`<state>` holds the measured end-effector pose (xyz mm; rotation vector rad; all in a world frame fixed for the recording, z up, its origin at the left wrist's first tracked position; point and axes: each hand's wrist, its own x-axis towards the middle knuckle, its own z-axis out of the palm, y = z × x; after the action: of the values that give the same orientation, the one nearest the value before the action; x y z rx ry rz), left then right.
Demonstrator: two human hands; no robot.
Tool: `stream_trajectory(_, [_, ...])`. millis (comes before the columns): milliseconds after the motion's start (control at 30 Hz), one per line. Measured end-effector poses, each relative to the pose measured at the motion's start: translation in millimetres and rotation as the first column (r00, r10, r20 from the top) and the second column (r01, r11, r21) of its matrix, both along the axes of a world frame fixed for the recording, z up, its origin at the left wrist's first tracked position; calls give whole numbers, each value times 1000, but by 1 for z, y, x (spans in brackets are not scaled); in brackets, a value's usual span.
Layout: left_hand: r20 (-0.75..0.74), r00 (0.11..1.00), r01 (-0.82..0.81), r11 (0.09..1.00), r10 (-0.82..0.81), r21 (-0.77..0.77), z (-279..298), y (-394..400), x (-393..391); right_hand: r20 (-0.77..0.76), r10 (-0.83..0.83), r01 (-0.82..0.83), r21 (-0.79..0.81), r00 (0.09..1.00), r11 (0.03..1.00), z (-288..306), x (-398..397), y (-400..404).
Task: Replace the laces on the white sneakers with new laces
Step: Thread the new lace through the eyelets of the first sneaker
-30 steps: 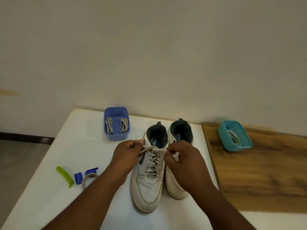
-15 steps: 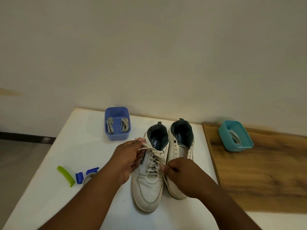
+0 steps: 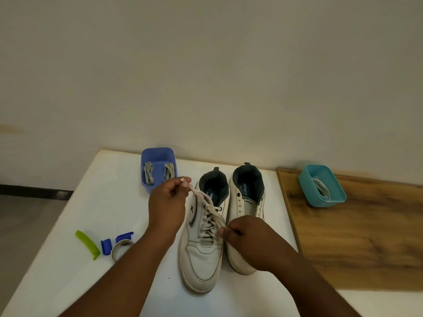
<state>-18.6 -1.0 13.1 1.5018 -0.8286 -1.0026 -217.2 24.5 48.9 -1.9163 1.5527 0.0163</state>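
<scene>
Two white sneakers stand side by side on the white table (image 3: 96,202), toes toward me. The left sneaker (image 3: 201,255) carries a cream lace (image 3: 209,216) through its eyelets; the right sneaker (image 3: 246,197) has bare eyelets. My left hand (image 3: 168,202) pinches one lace end near the left shoe's collar. My right hand (image 3: 249,239) pinches the other lace strand low on the shoe's right side. A blue tub (image 3: 158,165) behind my left hand holds two bundled laces. A teal tub (image 3: 320,186) on the right holds a pale lace.
A wooden board (image 3: 366,236) covers the table's right part under the teal tub. Left of my forearm lie a green clip (image 3: 88,244), blue clips (image 3: 106,245) and a roll of tape (image 3: 120,247). The wall runs right behind the table.
My right hand has moved down from the shoe's collar to its lower eyelets, pulling a lace strand with it. My left hand has stayed near the collar with the other end.
</scene>
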Motion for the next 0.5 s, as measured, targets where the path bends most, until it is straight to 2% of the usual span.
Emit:
stream_trajectory(33, [74,997,11,999,-7,-53,0,0,-1,-4,7,-7,2,1000,1000,0,1,0])
stream_trajectory(100, [115,993,55,992,-42,-112,-1,1,-2,-11,20,-20,13,1000,1000,-1,1,0])
stream_trajectory(167, [57,991,123,990,-119,-75,-3,-1,-3,0,17,-17,33,1000,999,-2,-1,0])
stream_trajectory(300, [-169,958,246,966,-230,77,-4,-3,-1,41,8,-9,30,999,999,-1,-2,1])
stream_trajectory(400, [-171,963,223,971,-207,84,-5,-2,-1,70,24,-26,28,997,999,-1,0,3])
stream_trajectory(500, [-105,991,83,996,-80,30,-5,-2,-1,74,25,-27,26,997,999,0,1,3])
